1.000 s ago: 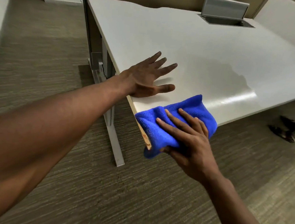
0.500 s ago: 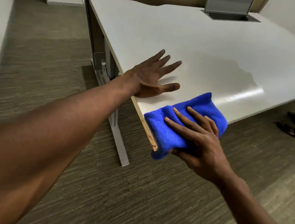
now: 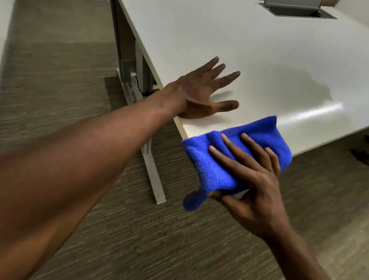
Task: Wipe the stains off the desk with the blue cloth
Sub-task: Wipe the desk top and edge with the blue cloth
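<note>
a: where the near corner of the white tabletop (image 3: 230, 44) meets the carpet view, report on the hands.

b: left hand (image 3: 201, 92) lies flat on the tabletop beside the corner, fingers straight and spread, holding nothing. right hand (image 3: 251, 178) presses the blue cloth (image 3: 228, 161) onto the corner with straight fingers on top; the thumb is tucked under the cloth, pinching it. part of the cloth drapes over the edge and hangs below.

a: containers?

b: one recessed cable box (image 3: 297, 10) at the far side, grey lid raised. its contents cannot be made out.

a: surface condition?

b: a darker damp-looking patch (image 3: 294, 82) sits right of the left hand, with a bright glare streak just beyond the cloth.

a: change against the earlier frame?

b: slight. the cloth and right hand have shifted a little to the right along the front edge. the left hand stays planted in the same spot.
</note>
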`<state>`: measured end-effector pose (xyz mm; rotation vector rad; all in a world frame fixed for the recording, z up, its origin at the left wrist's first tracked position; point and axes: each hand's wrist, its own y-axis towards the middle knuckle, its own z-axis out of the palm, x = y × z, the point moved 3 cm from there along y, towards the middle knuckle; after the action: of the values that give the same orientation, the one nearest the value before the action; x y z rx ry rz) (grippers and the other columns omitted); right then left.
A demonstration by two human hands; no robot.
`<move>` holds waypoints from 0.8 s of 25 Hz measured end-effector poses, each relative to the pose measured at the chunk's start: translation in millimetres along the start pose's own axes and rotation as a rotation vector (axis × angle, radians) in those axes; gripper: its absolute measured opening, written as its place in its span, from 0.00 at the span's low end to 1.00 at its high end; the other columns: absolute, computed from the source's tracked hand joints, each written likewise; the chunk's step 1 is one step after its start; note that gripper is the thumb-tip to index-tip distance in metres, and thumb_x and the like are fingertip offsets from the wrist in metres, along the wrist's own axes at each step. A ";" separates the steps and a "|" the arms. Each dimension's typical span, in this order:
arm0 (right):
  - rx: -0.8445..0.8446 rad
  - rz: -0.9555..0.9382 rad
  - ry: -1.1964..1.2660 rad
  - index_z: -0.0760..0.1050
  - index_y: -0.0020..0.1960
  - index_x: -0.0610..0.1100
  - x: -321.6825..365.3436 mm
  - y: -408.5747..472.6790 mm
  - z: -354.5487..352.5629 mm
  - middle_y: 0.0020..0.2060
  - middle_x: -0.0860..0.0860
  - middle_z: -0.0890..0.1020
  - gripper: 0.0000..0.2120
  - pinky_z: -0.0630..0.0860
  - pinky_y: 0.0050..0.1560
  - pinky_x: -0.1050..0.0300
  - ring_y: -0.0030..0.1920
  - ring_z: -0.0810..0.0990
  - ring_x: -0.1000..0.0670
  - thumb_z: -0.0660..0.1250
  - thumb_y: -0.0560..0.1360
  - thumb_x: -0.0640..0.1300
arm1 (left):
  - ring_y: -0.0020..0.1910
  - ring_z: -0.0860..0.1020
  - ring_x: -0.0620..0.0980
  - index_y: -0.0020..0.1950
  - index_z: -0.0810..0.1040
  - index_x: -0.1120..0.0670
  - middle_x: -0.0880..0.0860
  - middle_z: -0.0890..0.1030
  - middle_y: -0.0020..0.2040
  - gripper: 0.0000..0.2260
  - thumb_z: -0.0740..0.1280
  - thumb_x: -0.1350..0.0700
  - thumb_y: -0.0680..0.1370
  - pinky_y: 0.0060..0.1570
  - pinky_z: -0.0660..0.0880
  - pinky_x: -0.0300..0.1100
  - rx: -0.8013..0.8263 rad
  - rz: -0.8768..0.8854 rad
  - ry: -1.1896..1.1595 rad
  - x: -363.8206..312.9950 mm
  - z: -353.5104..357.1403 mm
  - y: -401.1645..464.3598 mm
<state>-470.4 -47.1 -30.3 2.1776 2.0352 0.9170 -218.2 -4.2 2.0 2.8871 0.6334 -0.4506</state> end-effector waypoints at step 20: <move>-0.399 0.084 -0.185 0.80 0.66 0.49 39.2 -4.7 39.3 0.68 0.49 0.80 0.22 0.62 0.76 0.31 0.72 0.75 0.41 0.72 0.74 0.53 | 0.84 0.41 0.50 0.84 0.45 0.38 0.52 0.50 0.86 0.40 0.48 0.23 0.76 0.82 0.48 0.53 -0.016 0.066 -0.022 2.2 0.2 -5.0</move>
<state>-459.0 4.1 -49.1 2.0518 1.5339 0.9865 -218.5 1.1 0.7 2.8741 0.5346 -0.4658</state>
